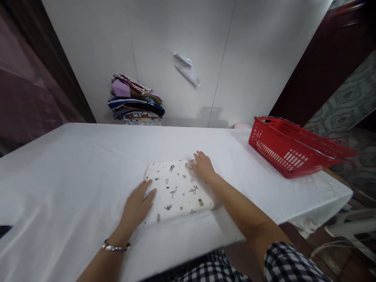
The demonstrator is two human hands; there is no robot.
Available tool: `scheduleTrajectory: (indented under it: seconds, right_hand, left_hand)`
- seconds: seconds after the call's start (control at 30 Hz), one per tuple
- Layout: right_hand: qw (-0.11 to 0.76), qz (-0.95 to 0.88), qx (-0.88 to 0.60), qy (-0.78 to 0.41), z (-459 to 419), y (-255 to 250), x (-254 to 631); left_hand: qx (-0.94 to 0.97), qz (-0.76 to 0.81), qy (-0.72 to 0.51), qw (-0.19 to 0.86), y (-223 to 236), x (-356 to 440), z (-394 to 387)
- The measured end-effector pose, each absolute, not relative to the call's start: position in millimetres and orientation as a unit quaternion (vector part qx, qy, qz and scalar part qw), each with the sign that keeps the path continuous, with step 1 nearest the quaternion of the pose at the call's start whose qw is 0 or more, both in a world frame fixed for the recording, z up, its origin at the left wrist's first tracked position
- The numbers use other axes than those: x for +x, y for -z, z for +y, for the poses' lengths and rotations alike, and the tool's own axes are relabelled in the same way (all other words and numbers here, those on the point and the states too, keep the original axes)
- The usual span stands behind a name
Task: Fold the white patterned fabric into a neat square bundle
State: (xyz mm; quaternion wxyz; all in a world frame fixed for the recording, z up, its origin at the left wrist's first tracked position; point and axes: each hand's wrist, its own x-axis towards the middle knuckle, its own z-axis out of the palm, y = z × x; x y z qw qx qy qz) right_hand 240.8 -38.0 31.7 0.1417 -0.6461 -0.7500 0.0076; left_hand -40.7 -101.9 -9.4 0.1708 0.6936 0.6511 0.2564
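Observation:
A folded white cloth printed with flamingos, pineapples and leaves lies flat near the front of the table. My left hand rests along its left edge, fingers stretched out and thumb on the cloth. At the far right corner, my right hand lies on the cloth with its fingers extended. Neither hand grips anything. The exact garment or item that the cloth forms cannot be made out from its folds.
A white sheet covers the table. On the right stands a red plastic basket with metal handles. Folded clothes are stacked beyond the far left edge. A plastic packet hangs on the wall. A white stool stands at the lower right.

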Motion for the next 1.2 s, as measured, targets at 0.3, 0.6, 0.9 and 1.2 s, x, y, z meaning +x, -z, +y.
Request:
scheduleTrajectory:
  seconds: [0.3,0.6,0.9,1.2]
  right_hand:
    - [0.036,-0.755,-0.647,-0.101,-39.4,-19.3,228.1]
    - [0.027,-0.744,-0.664,-0.075,-64.7,-14.8,224.8]
    - [0.053,-0.786,-0.61,-0.084,-52.6,-43.2,189.4]
    - [0.053,-0.831,-0.546,-0.09,-36.9,-10.0,157.7]
  left_hand:
    - [0.696,0.647,-0.262,0.169,10.2,-41.8,-102.5]
    - [0.694,0.652,-0.245,0.18,10.4,-39.4,-104.0]
    - [0.692,0.656,-0.247,0.173,7.6,-37.3,-106.5]
    - [0.687,0.66,-0.248,0.176,6.9,-36.8,-107.1]
